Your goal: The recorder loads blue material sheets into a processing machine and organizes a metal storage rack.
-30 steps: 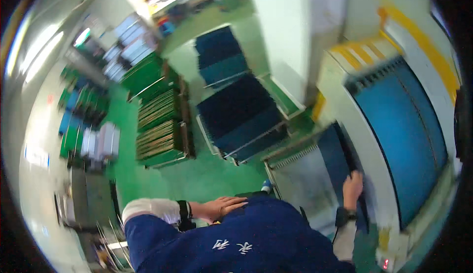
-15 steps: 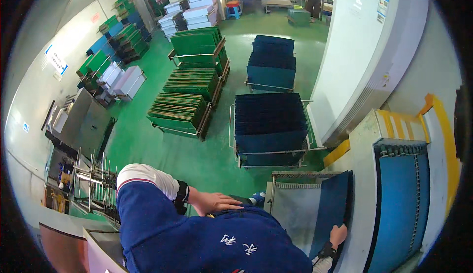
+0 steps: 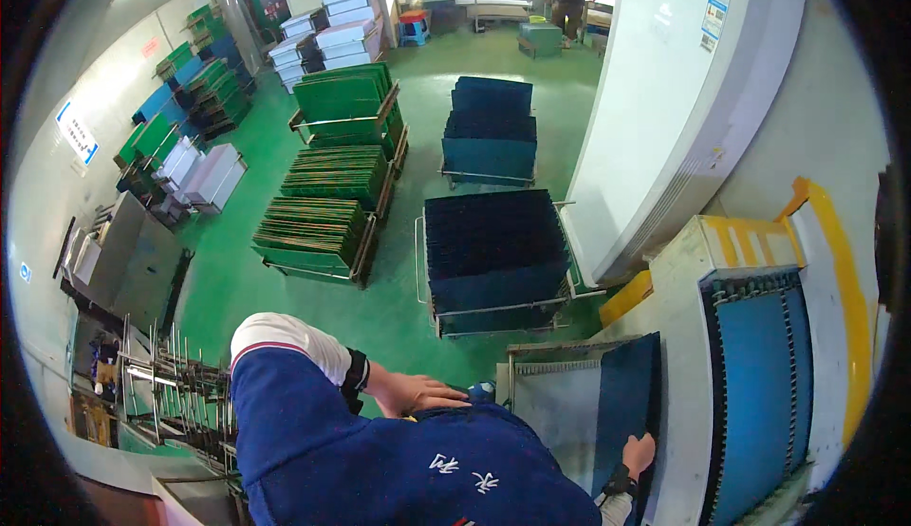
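Note:
My right hand (image 3: 639, 455) is closed at the edge of a dark blue panel (image 3: 622, 398), which stands tilted in a metal rack at the lower right. Beside that panel, a pale grey sheet or surface (image 3: 555, 407) fills the left part of the rack (image 3: 548, 348). My left hand (image 3: 418, 393) lies against the front of my blue top, fingers stretched out and holding nothing I can see. Its wrist carries a black band.
Racks of dark blue panels (image 3: 493, 251) and green panels (image 3: 313, 232) stand ahead on the green floor. A machine with a blue panel (image 3: 759, 374) is at my right, by a tall white cabinet (image 3: 645, 99). Metal rods (image 3: 180, 384) stick up at left. Another person (image 3: 571, 0) stands far back.
The view has turned slightly to the right, so the surroundings sit further left in the picture. My right hand stays on the dark blue panel, and my left hand stays at my front.

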The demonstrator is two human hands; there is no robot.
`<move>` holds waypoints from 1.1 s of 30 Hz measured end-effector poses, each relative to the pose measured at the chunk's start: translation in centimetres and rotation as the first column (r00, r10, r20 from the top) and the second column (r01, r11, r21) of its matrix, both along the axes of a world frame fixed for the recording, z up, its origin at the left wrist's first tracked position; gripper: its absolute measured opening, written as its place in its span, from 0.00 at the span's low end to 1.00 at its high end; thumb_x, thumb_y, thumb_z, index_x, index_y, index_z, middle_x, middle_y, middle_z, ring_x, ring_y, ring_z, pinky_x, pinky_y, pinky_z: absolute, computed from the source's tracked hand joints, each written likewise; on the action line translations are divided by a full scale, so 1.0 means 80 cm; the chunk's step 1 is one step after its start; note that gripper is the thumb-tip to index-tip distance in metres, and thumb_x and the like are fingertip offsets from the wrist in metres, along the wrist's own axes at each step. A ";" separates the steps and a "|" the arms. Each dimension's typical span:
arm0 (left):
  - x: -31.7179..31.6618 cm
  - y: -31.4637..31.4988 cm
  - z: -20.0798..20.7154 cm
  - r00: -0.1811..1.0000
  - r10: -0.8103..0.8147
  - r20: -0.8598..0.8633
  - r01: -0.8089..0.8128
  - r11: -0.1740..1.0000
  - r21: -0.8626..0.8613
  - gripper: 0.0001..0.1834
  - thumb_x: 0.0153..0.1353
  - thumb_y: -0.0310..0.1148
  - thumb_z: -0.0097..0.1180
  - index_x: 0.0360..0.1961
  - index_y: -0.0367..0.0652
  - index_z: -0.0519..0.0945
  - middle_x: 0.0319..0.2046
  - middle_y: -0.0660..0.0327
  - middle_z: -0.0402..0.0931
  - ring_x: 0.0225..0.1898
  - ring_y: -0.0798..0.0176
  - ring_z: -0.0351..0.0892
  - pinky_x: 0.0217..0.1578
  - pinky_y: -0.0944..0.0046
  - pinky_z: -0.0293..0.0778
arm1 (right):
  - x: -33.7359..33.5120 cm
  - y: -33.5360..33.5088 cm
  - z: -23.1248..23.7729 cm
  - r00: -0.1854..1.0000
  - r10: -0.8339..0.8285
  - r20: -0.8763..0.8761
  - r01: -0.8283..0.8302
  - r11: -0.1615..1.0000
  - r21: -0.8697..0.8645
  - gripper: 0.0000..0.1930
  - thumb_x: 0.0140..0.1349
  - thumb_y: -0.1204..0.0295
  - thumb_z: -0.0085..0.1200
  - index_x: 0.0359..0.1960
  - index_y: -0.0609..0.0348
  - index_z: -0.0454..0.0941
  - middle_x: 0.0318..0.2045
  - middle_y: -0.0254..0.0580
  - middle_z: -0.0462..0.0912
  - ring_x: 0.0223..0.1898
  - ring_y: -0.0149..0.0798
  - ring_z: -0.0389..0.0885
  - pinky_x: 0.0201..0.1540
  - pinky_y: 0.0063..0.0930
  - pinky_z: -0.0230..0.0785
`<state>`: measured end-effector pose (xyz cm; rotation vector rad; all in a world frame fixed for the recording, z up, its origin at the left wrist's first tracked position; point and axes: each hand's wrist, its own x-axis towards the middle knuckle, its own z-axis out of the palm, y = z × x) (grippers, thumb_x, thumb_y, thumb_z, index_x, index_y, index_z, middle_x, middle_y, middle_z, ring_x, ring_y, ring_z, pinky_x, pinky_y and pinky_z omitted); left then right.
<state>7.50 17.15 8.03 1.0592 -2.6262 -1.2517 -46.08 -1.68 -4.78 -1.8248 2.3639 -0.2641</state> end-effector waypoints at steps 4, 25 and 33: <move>0.010 -0.003 0.010 0.998 0.016 -0.061 -0.013 0.999 0.042 0.65 0.38 0.48 0.64 0.74 0.48 0.39 0.73 0.46 0.38 0.71 0.39 0.45 0.68 0.42 0.49 | -0.001 -0.011 0.009 0.999 -0.030 0.012 0.029 0.997 0.070 0.21 0.52 0.67 0.62 0.45 0.67 0.78 0.46 0.59 0.80 0.49 0.57 0.77 0.51 0.47 0.69; 0.041 -0.010 -0.003 0.998 0.046 -0.047 -0.043 0.997 0.063 0.53 0.54 0.52 0.54 0.73 0.43 0.40 0.72 0.44 0.41 0.71 0.39 0.46 0.67 0.43 0.51 | -0.004 -0.035 0.015 0.986 -0.162 -0.038 0.166 0.970 0.177 0.27 0.52 0.69 0.66 0.53 0.69 0.75 0.53 0.58 0.77 0.56 0.54 0.76 0.57 0.42 0.69; 0.041 -0.027 -0.008 0.996 0.027 -0.089 -0.025 0.999 0.020 0.54 0.53 0.44 0.59 0.74 0.47 0.39 0.71 0.44 0.43 0.70 0.40 0.49 0.67 0.45 0.51 | -0.009 -0.030 0.010 0.991 -0.124 -0.051 0.129 0.987 0.098 0.25 0.49 0.69 0.66 0.49 0.69 0.77 0.47 0.59 0.80 0.52 0.57 0.77 0.55 0.43 0.69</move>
